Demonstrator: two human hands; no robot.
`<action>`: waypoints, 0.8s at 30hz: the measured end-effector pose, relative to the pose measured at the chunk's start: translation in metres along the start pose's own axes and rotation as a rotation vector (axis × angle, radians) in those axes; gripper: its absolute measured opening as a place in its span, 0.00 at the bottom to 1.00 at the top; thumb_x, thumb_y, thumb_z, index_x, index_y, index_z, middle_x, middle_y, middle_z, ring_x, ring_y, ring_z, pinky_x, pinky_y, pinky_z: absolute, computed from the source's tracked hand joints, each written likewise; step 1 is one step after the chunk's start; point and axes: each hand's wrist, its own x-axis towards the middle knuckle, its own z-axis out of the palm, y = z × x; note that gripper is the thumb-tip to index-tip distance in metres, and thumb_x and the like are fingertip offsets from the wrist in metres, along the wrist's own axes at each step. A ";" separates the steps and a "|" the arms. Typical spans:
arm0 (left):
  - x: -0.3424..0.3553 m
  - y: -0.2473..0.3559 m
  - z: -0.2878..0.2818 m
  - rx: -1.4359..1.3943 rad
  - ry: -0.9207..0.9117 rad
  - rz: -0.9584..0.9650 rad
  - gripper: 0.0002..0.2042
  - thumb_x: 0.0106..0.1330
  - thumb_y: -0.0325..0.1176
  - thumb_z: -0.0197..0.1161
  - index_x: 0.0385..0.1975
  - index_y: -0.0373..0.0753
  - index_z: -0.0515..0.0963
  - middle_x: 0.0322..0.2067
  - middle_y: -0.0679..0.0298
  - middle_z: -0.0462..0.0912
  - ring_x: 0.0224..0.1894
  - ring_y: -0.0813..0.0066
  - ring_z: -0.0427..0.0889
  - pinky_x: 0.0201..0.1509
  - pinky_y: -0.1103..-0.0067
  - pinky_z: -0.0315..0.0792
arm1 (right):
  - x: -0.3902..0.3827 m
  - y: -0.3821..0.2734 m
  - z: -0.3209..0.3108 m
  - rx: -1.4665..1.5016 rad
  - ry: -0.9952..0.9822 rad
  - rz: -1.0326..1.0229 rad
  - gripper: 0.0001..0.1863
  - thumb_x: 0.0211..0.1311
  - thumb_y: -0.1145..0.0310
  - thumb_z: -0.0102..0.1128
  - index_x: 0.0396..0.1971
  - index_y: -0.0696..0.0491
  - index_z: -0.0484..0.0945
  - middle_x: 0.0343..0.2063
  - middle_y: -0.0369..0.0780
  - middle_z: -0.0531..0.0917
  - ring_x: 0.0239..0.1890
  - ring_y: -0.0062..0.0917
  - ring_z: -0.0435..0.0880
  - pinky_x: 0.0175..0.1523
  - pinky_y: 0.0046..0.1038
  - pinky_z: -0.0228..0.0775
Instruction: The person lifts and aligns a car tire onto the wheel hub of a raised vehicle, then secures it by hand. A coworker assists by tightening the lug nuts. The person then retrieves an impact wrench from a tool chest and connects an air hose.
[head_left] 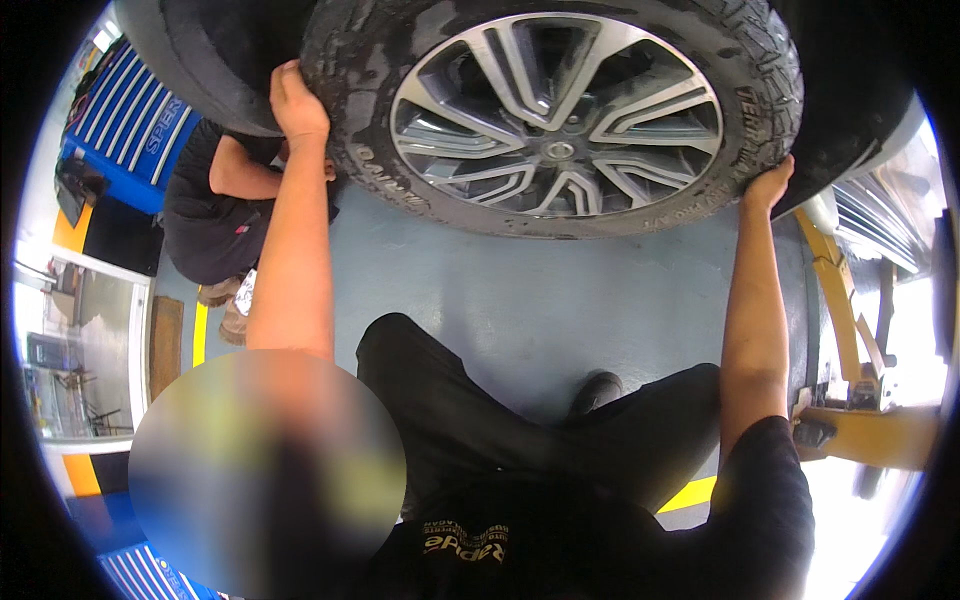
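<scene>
A large tyre (355,80) with a grey and black multi-spoke alloy rim (560,150) fills the top centre, up inside a dark wheel arch (205,45). My left hand (298,105) grips the tyre's left side, fingers curled at its edge. Opposite it, lower on the right side, my right hand (768,182) is wrapped round the tread. Both arms reach up from my body, and my bent legs in dark trousers show below the wheel. Whether the wheel is seated on its hub cannot be made out.
A crouching co-worker (195,230) in dark clothes is close on my left, beside a blue tool chest (125,130). A yellow lift arm (870,435) and post stand at right. The grey floor (530,300) has yellow edge lines. A blurred disc covers the lower-left view.
</scene>
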 end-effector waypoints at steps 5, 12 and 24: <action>-0.006 0.006 0.007 0.030 0.035 0.013 0.18 0.71 0.41 0.47 0.40 0.30 0.77 0.36 0.50 0.82 0.40 0.59 0.78 0.50 0.70 0.69 | 0.013 0.018 -0.010 0.023 -0.016 -0.003 0.30 0.75 0.51 0.38 0.61 0.62 0.69 0.57 0.46 0.77 0.58 0.33 0.73 0.65 0.30 0.58; -0.003 -0.005 -0.004 0.094 0.043 0.107 0.16 0.72 0.39 0.47 0.36 0.30 0.75 0.36 0.44 0.78 0.41 0.44 0.76 0.48 0.62 0.69 | 0.011 0.023 -0.009 -0.145 -0.051 -0.049 0.24 0.75 0.59 0.36 0.61 0.57 0.68 0.56 0.49 0.77 0.57 0.40 0.76 0.62 0.37 0.66; -0.007 0.003 0.003 0.030 0.109 -0.001 0.16 0.69 0.41 0.52 0.34 0.30 0.75 0.37 0.45 0.78 0.42 0.43 0.76 0.49 0.62 0.68 | -0.021 -0.034 0.004 0.037 -0.034 0.192 0.33 0.70 0.47 0.37 0.63 0.58 0.68 0.57 0.44 0.76 0.56 0.37 0.76 0.63 0.35 0.64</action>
